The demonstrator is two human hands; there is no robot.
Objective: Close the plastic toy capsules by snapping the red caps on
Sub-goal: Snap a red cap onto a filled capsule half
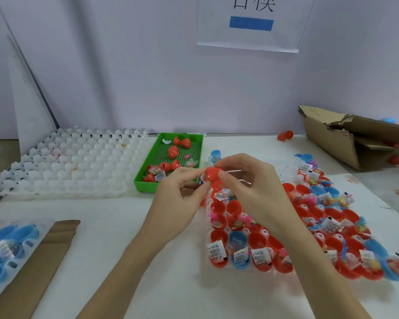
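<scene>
Hands raised together above table [129,226], just past near edge of green tray [148,184]. Left hand [180,199]: thumb and forefinger curled, pinching left side of red capsule [213,174]. Right hand [251,187]: thumb and fingertips closed on right side of same capsule, remaining fingers loosely bent above it. Capsule held in air between both hands; seam between cap and body hidden by fingers, so closed or not: cannot tell.

Directly beneath and to the right: clear holder tray [263,231] packed with open red halves [218,207] and a few blue halves [238,238], many carrying small toys and white printed slips [214,250].

Green tray behind left hand, holding several loose red caps [173,151] and a small packet of beads [158,174].

Farther left: white moulded tray [67,162], pockets facing up.

Near left corner: another holder with blue halves [7,236] lying partly over a strip of brown cardboard [44,261].

Far right: torn cardboard box [346,134] on its side, two red pieces [285,135] on table beside it.

Back wall: white sheet with blue rectangle [251,23].
</scene>
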